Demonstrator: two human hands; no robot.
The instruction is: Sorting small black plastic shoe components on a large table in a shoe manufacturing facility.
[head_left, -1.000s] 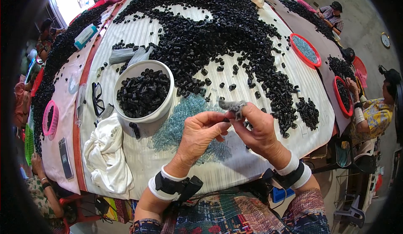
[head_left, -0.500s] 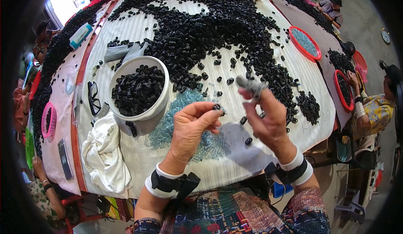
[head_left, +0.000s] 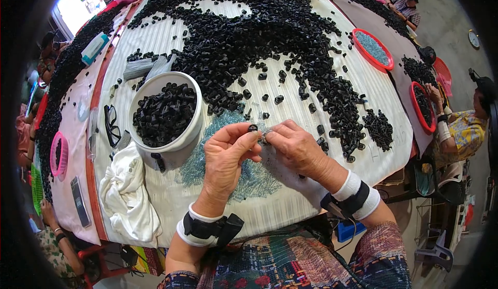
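My left hand [head_left: 225, 157] pinches a small black plastic part [head_left: 253, 128] between thumb and fingertips, held above the table. Close beside it, my right hand [head_left: 301, 146] has its fingers pressed together near that part; what they hold is hidden. Below both hands lies a pile of tiny bluish coils that look like springs [head_left: 254, 188]. To the left stands a white bucket [head_left: 179, 145] filled with black plastic parts [head_left: 166, 113]. A large heap of similar black parts [head_left: 228, 40] spreads beyond my hands.
On the left are a white cloth [head_left: 127, 198], eyeglasses [head_left: 111, 125] and grey bundles [head_left: 137, 69]. A smaller black pile [head_left: 377, 129] lies to the right. A red basket [head_left: 388, 67] of bluish pieces sits farther off. Other people work at both sides.
My right hand has come left and down from the heap's edge to my left hand, its fingers closing together. The left hand keeps its black part; the view has shifted slightly.
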